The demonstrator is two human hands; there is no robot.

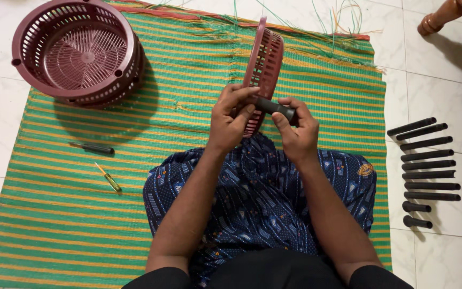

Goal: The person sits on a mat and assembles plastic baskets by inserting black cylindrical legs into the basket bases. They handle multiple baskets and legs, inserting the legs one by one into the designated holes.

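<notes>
My left hand grips the rim of a maroon plastic basket tier that stands on edge over my lap. My right hand is closed around a short black plastic tube, whose end meets the basket's rim between the two hands. Both hands are close together above my blue patterned cloth. The joint between tube and basket is hidden by my fingers.
A stack of round maroon baskets sits at the mat's far left. A black-handled screwdriver and a small yellow-green screwdriver lie on the green striped mat. Several black tubes lie in a row on the white tiles at right. A wooden furniture leg stands top right.
</notes>
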